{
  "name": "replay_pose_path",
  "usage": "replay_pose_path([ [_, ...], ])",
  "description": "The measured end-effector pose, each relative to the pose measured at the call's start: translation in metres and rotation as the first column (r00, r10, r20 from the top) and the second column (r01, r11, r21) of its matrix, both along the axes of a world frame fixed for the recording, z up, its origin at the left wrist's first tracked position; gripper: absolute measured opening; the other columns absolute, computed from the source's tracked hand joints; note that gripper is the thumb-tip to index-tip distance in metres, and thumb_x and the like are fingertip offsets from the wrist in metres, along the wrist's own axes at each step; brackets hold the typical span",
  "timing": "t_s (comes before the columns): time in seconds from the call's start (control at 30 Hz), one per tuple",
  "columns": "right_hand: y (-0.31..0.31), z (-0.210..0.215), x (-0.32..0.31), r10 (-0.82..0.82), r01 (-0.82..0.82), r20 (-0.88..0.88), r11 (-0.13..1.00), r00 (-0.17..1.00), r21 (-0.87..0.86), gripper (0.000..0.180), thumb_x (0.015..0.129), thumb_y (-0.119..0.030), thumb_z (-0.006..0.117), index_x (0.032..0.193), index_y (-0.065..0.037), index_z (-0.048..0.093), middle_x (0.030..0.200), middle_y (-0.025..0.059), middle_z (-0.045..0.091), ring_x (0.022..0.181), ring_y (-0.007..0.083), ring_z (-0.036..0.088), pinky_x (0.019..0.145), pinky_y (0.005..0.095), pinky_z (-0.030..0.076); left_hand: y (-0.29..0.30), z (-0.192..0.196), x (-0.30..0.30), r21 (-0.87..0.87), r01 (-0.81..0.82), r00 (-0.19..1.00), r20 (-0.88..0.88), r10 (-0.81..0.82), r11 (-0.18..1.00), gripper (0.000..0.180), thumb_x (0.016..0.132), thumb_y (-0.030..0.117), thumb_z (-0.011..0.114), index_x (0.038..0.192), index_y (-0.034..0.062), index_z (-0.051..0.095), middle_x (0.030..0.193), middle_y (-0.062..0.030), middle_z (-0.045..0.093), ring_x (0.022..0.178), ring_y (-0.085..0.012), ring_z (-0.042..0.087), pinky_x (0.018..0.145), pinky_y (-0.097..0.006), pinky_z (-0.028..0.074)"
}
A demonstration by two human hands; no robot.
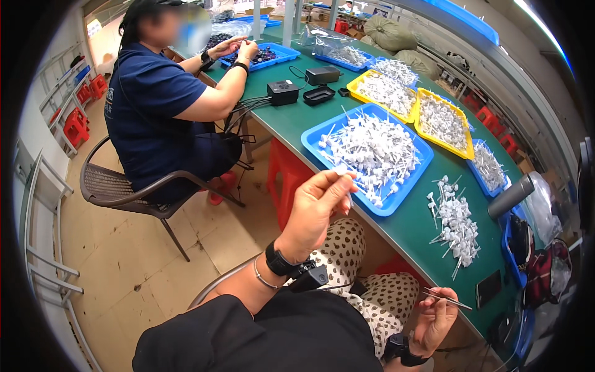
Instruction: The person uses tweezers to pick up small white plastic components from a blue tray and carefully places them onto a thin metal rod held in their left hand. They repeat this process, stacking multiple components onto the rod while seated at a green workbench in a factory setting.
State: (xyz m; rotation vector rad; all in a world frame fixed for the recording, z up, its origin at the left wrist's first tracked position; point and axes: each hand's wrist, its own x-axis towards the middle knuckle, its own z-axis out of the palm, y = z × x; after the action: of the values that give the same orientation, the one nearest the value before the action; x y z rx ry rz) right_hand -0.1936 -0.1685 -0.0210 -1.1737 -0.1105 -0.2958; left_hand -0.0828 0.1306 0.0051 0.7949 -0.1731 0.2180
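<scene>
The left hand (pixel 319 208) is lifting above the near edge of the green table (pixel 415 226), its fingers pinching together on a small white piece (pixel 340 169) with a rounded head; the piece is too small here to make out its stem, though it seems to match the white pin-like parts in the trays. The right hand (pixel 436 319) is resting low by the person's lap, fingers closing around a thin metal tool (pixel 447 299), probably tweezers, pointing toward the table edge. Just beyond the left hand, a blue tray (pixel 396 197) is holding a heap of those white parts, each a short stick with a wider cap. To its right, a loose pile of white parts (pixel 455 226) is lying straight on the table. Farther back, two yellow trays (pixel 358 94) are sitting side by side, both filled with similar white pieces. At the far end a seated co-worker's hands (pixel 238 48) are working over another blue tray (pixel 282 54) of dark pieces.
</scene>
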Motion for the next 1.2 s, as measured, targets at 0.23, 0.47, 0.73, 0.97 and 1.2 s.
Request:
replay_pose_path([
  [0.23, 0.014, 0.013, 0.028, -0.330, 0.399, 0.230, 0.820, 0.915, -0.411, 0.017, 0.097, -0.005, 0.057, 0.112, 0.002, 0.057, 0.104, 0.0131, 0.062, 0.085, 0.0168, 0.062, 0.079, 0.0292, 0.052, -0.039, -0.018, -0.010, 0.148, 0.252, 0.965, -0.110, -0.238, 0.956, 0.018, 0.096, 0.012, 0.062, 0.109, 0.0004, 0.066, 0.092, -0.0039, 0.067, 0.070, -0.0070, 0.057, 0.066, -0.021, 0.048],
  [0.47, 0.025, 0.001, 0.061, -0.324, 0.418, 0.297, 0.422, 0.898, -0.805, 0.011, 0.093, -0.004, 0.061, 0.101, 0.003, 0.062, 0.095, 0.0120, 0.064, 0.085, 0.0225, 0.063, 0.079, 0.0332, 0.050, -0.060, -0.029, -0.020, 0.265, 0.415, 0.909, -0.170, -0.381, 0.871, 0.022, 0.097, 0.016, 0.063, 0.113, 0.0009, 0.066, 0.092, -0.0018, 0.067, 0.073, -0.0039, 0.057, 0.067, -0.021, 0.049],
  [0.73, 0.028, -0.002, 0.064, -0.315, 0.362, 0.233, 0.458, 0.920, -0.812, 0.011, 0.090, -0.003, 0.065, 0.100, 0.003, 0.063, 0.093, 0.0102, 0.065, 0.083, 0.0212, 0.063, 0.076, 0.0320, 0.050, -0.064, -0.037, -0.022, 0.250, 0.459, 0.885, -0.212, -0.414, 0.852, 0.024, 0.097, 0.017, 0.063, 0.114, 0.0013, 0.066, 0.093, -0.0020, 0.067, 0.073, -0.0038, 0.057, 0.067, -0.021, 0.049],
  [0.97, 0.046, 0.016, 0.042, -0.284, 0.361, 0.223, 0.735, 0.933, -0.574, 0.014, 0.090, -0.002, 0.066, 0.102, 0.003, 0.062, 0.095, 0.0114, 0.066, 0.085, 0.0197, 0.063, 0.080, 0.0300, 0.051, -0.060, -0.036, -0.019, 0.329, 0.392, 0.919, -0.193, -0.345, 0.859, 0.022, 0.097, 0.016, 0.063, 0.113, 0.0016, 0.066, 0.093, -0.0010, 0.067, 0.073, -0.0041, 0.057, 0.066, -0.021, 0.048],
  [1.2, 0.068, 0.032, 0.026, 0.060, 0.133, 0.377, 0.875, 0.924, -0.465, 0.025, 0.087, -0.009, 0.074, 0.104, 0.001, 0.058, 0.101, 0.0198, 0.067, 0.087, 0.0250, 0.067, 0.080, 0.0338, 0.054, -0.074, -0.044, -0.027, 0.293, 0.513, 0.858, -0.181, -0.480, 0.807, 0.020, 0.097, 0.018, 0.063, 0.109, 0.0021, 0.065, 0.086, 0.0030, 0.064, 0.070, -0.0018, 0.054, 0.062, -0.019, 0.045],
])
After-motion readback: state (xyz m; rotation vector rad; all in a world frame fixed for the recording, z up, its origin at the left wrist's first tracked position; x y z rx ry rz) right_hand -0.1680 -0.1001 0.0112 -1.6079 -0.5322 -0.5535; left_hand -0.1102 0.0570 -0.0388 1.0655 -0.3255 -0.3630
